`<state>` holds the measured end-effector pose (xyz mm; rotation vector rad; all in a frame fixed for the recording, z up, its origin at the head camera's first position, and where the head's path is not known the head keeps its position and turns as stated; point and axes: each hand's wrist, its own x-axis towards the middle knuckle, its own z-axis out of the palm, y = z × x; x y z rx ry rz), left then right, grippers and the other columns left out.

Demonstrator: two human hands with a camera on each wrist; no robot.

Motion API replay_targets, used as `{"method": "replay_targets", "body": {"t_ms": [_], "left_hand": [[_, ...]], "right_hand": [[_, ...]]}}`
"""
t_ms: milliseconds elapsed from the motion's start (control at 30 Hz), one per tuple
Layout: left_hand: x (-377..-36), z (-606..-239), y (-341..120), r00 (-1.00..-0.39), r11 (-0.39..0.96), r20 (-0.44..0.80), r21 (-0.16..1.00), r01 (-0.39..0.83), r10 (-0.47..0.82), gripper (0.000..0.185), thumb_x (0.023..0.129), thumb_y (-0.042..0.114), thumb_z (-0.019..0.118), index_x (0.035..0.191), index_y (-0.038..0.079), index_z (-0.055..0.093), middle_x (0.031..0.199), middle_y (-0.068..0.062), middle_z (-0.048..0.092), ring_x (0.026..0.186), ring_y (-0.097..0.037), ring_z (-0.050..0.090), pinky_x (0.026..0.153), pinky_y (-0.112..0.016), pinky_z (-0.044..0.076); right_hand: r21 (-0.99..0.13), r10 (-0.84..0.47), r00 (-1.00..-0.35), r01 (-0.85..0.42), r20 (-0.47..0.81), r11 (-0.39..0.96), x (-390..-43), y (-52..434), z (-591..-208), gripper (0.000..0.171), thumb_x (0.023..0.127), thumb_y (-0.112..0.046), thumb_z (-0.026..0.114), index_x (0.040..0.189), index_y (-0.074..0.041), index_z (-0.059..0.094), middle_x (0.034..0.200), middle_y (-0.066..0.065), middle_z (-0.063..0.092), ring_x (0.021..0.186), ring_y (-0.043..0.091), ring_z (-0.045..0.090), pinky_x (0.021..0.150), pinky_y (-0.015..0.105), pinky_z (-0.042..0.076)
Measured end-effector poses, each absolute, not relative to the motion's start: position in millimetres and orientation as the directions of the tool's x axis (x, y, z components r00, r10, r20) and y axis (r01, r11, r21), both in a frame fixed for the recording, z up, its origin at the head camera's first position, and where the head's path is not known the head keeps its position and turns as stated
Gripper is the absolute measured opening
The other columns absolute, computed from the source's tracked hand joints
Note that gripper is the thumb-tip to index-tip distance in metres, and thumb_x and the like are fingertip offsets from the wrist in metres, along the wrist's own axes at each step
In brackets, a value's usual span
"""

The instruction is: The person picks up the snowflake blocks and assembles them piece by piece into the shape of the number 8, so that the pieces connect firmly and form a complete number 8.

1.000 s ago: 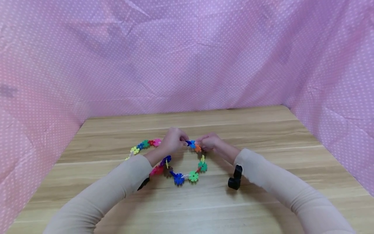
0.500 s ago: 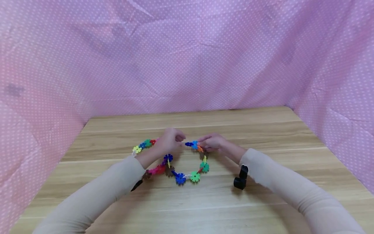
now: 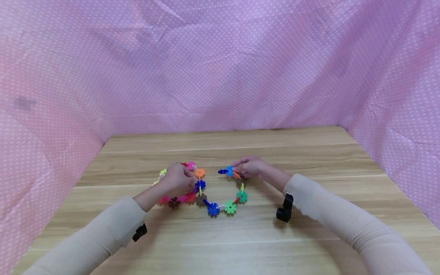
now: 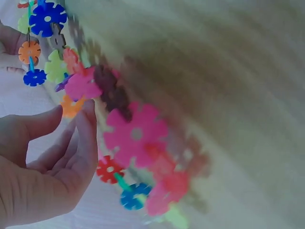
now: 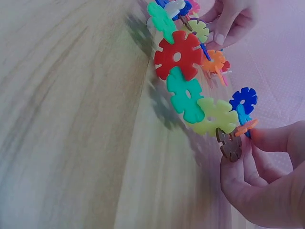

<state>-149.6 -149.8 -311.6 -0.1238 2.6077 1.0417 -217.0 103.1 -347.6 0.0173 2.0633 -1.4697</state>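
A chain of coloured snowflake-shaped plastic pieces (image 3: pixel 213 209) lies curved on the wooden table (image 3: pixel 309 152). My right hand (image 3: pixel 248 168) pinches one end of it, at the blue and orange pieces; in the right wrist view its fingertips (image 5: pixel 238 162) grip a brown piece of the chain (image 5: pixel 186 93). My left hand (image 3: pixel 177 179) hovers over the chain's left part, beside an orange piece (image 3: pixel 199 173). In the left wrist view its fingers (image 4: pixel 88 129) are spread with nothing between them, tips close to a pink piece (image 4: pixel 83 86) of the chain (image 4: pixel 136 133).
Pink dotted cloth (image 3: pixel 220 76) walls the table at the back and on both sides. Black camera mounts sit under my right wrist (image 3: pixel 284 208) and left wrist (image 3: pixel 139 232). Bare wood lies in front of the chain and behind it.
My left hand has let go of the chain end it held against the right hand's and has moved left and towards me, over the chain's left part. The right hand keeps its grip.
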Motion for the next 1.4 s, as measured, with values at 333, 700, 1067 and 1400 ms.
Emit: {"method": "replay_targets", "body": {"t_ms": [333, 700, 1067, 1400], "left_hand": [[-156.7, -327.9, -146.9, -0.895, 0.639, -0.446, 0.691, -0.339, 0.008, 0.008, 0.089, 0.008, 0.067, 0.093, 0.002, 0.071, 0.093, -0.008, 0.070, 0.077, -0.014, 0.063, 0.068, -0.027, 0.059], [-161.7, -333.6, -140.1, -0.881, 0.615, -0.472, 0.700, -0.362, 0.019, 0.011, 0.088, 0.012, 0.069, 0.094, 0.003, 0.070, 0.103, -0.009, 0.068, 0.091, -0.018, 0.068, 0.083, -0.035, 0.060], [-167.2, -334.7, -132.8, -0.879, 0.639, -0.476, 0.682, -0.356, 0.019, 0.008, 0.087, 0.010, 0.069, 0.092, 0.005, 0.073, 0.114, -0.010, 0.066, 0.099, -0.020, 0.069, 0.086, -0.035, 0.059], [-169.2, -335.6, -131.4, -0.878, 0.676, -0.475, 0.664, -0.321, 0.050, 0.009, 0.087, 0.006, 0.068, 0.092, 0.004, 0.075, 0.109, -0.009, 0.070, 0.096, -0.016, 0.068, 0.085, -0.033, 0.059]], "right_hand": [[-0.843, -0.331, -0.816, 0.310, -0.473, 0.440, -211.9, 96.9, -347.9, 0.030, 0.090, -0.012, 0.066, 0.118, -0.001, 0.065, 0.072, -0.008, 0.062, 0.069, 0.006, 0.055, 0.064, 0.018, 0.049], [-0.855, -0.381, -0.816, 0.242, -0.436, 0.459, -208.1, 87.0, -353.0, 0.028, 0.088, -0.011, 0.068, 0.114, 0.000, 0.068, 0.069, -0.010, 0.062, 0.063, 0.003, 0.051, 0.057, 0.015, 0.043], [-0.844, -0.366, -0.833, 0.201, -0.415, 0.498, -204.3, 81.4, -353.7, 0.022, 0.087, -0.012, 0.069, 0.107, -0.003, 0.072, 0.070, -0.008, 0.060, 0.061, 0.005, 0.048, 0.054, 0.016, 0.040], [-0.822, -0.334, -0.868, 0.135, -0.368, 0.554, -203.3, 78.9, -354.9, 0.016, 0.085, -0.012, 0.072, 0.099, -0.006, 0.076, 0.106, 0.006, 0.073, 0.085, 0.010, 0.060, 0.072, 0.022, 0.051]]}}
